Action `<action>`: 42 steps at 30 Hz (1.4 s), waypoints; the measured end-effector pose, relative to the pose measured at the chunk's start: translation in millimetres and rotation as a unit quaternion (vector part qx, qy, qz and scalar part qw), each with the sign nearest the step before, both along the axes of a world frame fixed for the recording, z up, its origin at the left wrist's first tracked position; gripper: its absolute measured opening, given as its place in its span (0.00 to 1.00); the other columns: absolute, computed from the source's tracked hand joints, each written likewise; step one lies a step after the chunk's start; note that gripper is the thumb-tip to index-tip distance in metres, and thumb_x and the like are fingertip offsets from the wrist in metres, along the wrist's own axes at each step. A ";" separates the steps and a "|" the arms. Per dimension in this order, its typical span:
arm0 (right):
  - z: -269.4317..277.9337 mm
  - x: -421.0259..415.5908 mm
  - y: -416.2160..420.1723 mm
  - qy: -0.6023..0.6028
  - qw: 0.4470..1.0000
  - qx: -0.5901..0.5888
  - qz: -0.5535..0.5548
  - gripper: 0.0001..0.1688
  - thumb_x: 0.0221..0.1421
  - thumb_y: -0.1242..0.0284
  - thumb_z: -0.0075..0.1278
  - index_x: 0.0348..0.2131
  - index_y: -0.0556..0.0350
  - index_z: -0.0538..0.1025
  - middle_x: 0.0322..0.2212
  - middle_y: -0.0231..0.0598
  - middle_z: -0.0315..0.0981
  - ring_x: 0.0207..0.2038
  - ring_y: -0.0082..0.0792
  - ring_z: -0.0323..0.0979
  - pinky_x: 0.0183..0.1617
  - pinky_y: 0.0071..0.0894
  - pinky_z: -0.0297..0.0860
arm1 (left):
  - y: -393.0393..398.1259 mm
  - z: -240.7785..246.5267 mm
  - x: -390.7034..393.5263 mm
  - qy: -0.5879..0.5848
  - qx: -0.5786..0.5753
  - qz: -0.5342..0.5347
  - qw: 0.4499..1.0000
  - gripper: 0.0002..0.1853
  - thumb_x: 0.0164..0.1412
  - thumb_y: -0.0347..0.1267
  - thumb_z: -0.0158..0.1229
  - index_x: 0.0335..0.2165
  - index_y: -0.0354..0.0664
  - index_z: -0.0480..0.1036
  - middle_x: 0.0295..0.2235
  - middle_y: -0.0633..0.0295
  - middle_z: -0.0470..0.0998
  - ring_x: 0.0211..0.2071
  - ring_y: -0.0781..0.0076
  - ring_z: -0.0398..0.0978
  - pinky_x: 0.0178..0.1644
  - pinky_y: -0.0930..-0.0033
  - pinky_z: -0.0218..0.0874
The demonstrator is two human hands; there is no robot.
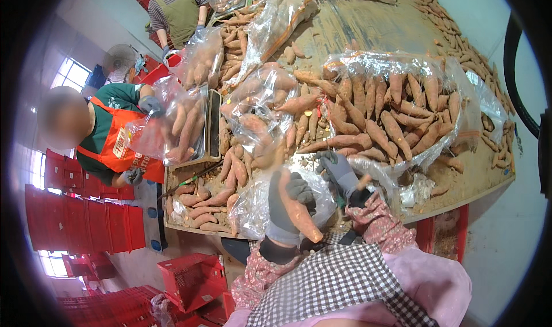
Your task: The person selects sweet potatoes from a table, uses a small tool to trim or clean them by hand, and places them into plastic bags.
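My left hand point(288, 197), in a grey work glove, grips a long sweet potato point(299, 217). The root's lower end shows a pale cut face. To its right my right hand point(340, 171), also gloved, has its fingers bent near the edge of an open clear plastic bag point(431, 158) full of sweet potatoes point(394, 133). Whether those fingers hold anything is hard to see. A small sweet potato piece point(363, 181) shows over my right wrist. Crumpled clear plastic point(250, 206) lies behind and beside my left hand.
Loose sweet potatoes point(205, 219) and a green-handled tool point(189, 180) lie at the table's left corner. A co-worker in an orange apron point(138, 141) handles a bag on a tray point(213, 128); another person point(179, 12) stands farther back. Red crates point(194, 279) are at lower left.
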State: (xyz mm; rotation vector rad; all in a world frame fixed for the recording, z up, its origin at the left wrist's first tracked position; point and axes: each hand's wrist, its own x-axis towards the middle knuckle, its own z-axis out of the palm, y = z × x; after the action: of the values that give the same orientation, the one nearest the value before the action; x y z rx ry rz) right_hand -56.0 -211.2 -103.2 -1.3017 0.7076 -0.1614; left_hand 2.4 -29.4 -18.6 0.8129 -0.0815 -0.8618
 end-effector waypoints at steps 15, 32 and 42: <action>8.1 61.6 -95.3 0.199 0.851 -0.484 0.033 0.31 0.47 0.54 0.55 0.44 0.56 0.72 0.37 0.55 0.73 0.45 0.52 0.71 0.50 0.44 0.65 | 21.6 -87.2 34.8 -0.598 0.493 -0.301 0.556 0.21 0.53 0.46 0.57 0.37 0.39 0.70 0.35 0.50 0.74 0.38 0.49 0.71 0.42 0.55 0.61; 120.3 2.3 -16.6 -0.178 0.972 0.149 0.034 0.21 0.59 0.65 0.50 0.48 0.59 0.70 0.26 0.24 0.69 0.21 0.13 0.62 0.23 0.13 0.59 | -24.6 47.3 10.5 -0.305 0.292 -0.198 0.884 0.26 0.54 0.37 0.58 0.50 0.38 0.65 0.41 0.48 0.73 0.40 0.60 0.73 0.43 0.64 0.62; 94.1 -9.5 -28.1 -0.215 0.971 0.108 0.009 0.16 0.59 0.64 0.50 0.41 0.57 0.74 0.29 0.30 0.74 0.21 0.14 0.63 0.23 0.13 0.58 | -16.8 72.8 8.3 -0.116 0.175 -0.299 0.931 0.30 0.55 0.37 0.60 0.53 0.36 0.62 0.23 0.62 0.71 0.14 0.83 0.62 0.17 0.79 0.50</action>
State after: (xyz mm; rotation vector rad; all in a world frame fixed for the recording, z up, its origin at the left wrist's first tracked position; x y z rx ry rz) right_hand -65.6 -239.3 -9.1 -1.0173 0.3320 -0.3306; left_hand 10.7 -46.2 54.2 1.2571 -0.4099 -1.3743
